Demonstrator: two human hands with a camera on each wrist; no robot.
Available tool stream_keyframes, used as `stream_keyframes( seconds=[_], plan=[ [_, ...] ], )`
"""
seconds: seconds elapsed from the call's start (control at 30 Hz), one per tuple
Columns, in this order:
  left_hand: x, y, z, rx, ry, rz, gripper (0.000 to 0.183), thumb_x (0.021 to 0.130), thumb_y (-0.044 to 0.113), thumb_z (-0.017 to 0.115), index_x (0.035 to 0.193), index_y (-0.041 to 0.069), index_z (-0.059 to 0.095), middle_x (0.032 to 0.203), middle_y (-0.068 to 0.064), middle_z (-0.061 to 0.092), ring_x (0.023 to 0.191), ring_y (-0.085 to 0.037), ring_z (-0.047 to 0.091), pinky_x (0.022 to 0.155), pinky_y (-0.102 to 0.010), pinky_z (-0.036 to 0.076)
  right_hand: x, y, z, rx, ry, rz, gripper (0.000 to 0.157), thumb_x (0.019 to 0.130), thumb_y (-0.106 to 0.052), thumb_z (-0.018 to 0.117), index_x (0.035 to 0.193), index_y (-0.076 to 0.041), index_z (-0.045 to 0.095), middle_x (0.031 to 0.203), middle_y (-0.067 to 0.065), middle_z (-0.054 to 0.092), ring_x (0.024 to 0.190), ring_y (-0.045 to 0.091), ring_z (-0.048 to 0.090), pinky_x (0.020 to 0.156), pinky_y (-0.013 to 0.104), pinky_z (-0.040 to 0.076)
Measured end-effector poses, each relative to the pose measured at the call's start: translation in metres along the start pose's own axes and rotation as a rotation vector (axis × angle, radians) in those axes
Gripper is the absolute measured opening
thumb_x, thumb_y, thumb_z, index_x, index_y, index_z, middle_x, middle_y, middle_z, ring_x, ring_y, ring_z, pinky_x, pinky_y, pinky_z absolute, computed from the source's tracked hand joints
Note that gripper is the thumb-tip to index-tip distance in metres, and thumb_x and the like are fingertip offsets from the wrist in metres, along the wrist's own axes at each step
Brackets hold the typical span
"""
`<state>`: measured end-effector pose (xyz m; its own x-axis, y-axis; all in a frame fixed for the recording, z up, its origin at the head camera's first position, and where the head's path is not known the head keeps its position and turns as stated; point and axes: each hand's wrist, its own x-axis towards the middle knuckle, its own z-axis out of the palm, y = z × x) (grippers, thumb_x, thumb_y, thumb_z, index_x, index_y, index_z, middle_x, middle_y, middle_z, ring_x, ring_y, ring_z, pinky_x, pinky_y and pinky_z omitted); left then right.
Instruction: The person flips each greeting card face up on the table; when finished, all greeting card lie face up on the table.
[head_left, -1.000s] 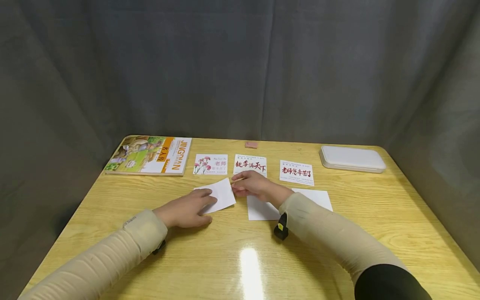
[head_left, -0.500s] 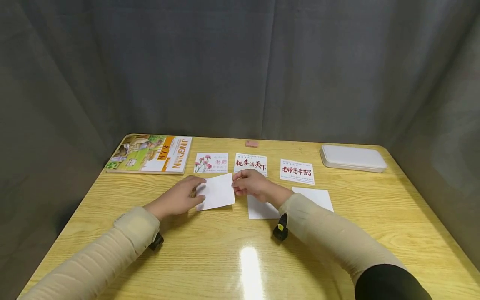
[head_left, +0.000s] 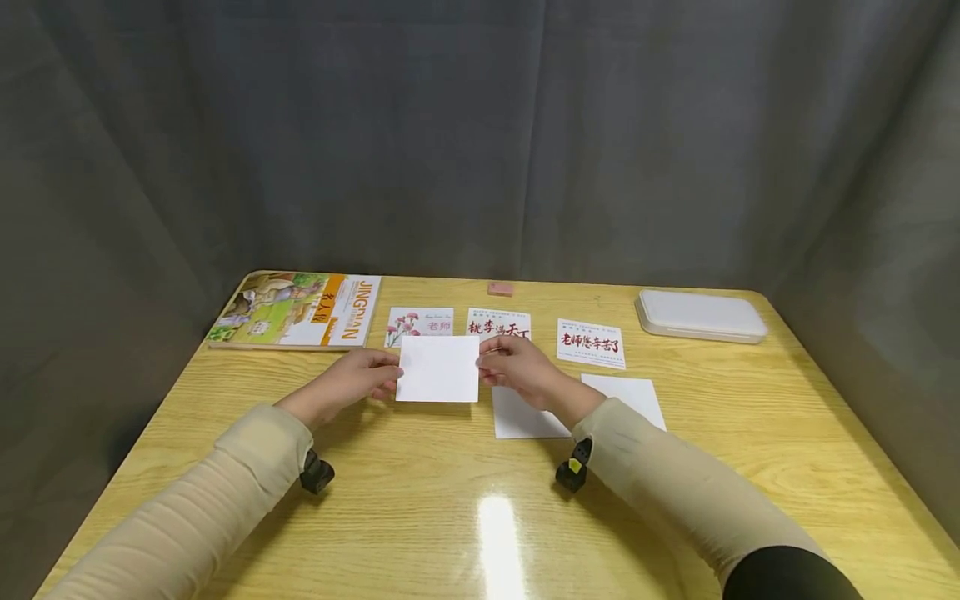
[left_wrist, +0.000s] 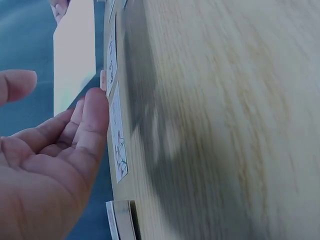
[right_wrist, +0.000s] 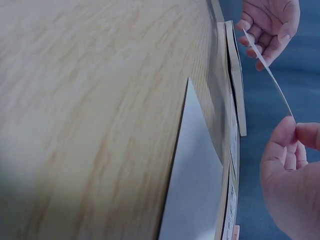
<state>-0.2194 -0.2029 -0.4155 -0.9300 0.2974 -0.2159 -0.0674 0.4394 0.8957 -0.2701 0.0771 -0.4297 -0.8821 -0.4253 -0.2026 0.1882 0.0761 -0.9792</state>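
Observation:
Upright in front of me, a blank white card stands above the table. My right hand pinches its right edge between thumb and fingers; in the right wrist view that thumb presses against the card. At the opposite edge is my left hand, its thumb overlapping the card's edge in the head view. The left wrist view shows the left thumb spread away from the fingers, whose tips are right at the card's near edge. Another blank card lies below my right hand, partly covered by it.
Behind the hands lie a flower card and two red-lettered cards. A book is at the back left. A white case is at the back right, a pink block at the back edge. Another blank card lies right.
The blank card has been lifted from the table and turned upright, facing me. My left hand has moved from on top of the card to its left edge.

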Motion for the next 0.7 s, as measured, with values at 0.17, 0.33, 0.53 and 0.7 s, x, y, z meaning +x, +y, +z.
stream_keyframes(
  seconds=[0.17, 0.33, 0.53, 0.7],
  plan=[
    [-0.0011, -0.0010, 0.0003, 0.009, -0.003, 0.029, 0.050, 0.109, 0.017, 0.050, 0.147, -0.015, 0.044, 0.126, -0.026, 0.062, 0.107, -0.032, 0.063, 0.094, -0.044, 0.055, -0.0033, 0.0015, 0.0011, -0.008, 0.011, 0.004, 0.007, 0.103, 0.002, 0.054, 0.109, 0.005, 0.057, 0.091, 0.008, 0.060, 0.080, 0.016, 0.061, 0.075, 0.026, 0.056],
    [0.0009, -0.0003, 0.0006, 0.002, 0.020, 0.041, 0.048, 0.108, 0.016, 0.051, 0.146, -0.013, 0.047, 0.089, -0.009, 0.059, 0.080, -0.020, 0.054, 0.079, -0.038, 0.051, -0.0054, 0.0029, -0.0003, -0.033, -0.013, -0.009, 0.005, 0.105, -0.001, 0.054, 0.106, 0.003, 0.058, 0.093, 0.008, 0.061, 0.084, 0.018, 0.061, 0.080, 0.029, 0.055],
    [-0.0002, 0.0022, 0.0003, -0.065, 0.050, 0.030, 0.048, 0.107, 0.015, 0.053, 0.146, -0.013, 0.047, 0.099, -0.016, 0.071, 0.086, -0.020, 0.064, 0.086, -0.040, 0.055, -0.0055, 0.0049, -0.0026, -0.017, -0.036, 0.004, 0.005, 0.106, -0.002, 0.052, 0.107, 0.001, 0.057, 0.090, 0.007, 0.063, 0.080, 0.017, 0.062, 0.076, 0.028, 0.056],
    [0.0016, 0.0023, -0.0004, -0.152, 0.069, 0.013, 0.045, 0.109, 0.019, 0.051, 0.144, -0.011, 0.052, 0.125, -0.020, 0.069, 0.109, -0.025, 0.068, 0.099, -0.044, 0.052, -0.0053, 0.0064, -0.0040, 0.025, -0.063, 0.018, 0.006, 0.107, -0.001, 0.049, 0.106, -0.003, 0.055, 0.093, 0.008, 0.067, 0.080, 0.014, 0.066, 0.076, 0.026, 0.057]
  ],
)
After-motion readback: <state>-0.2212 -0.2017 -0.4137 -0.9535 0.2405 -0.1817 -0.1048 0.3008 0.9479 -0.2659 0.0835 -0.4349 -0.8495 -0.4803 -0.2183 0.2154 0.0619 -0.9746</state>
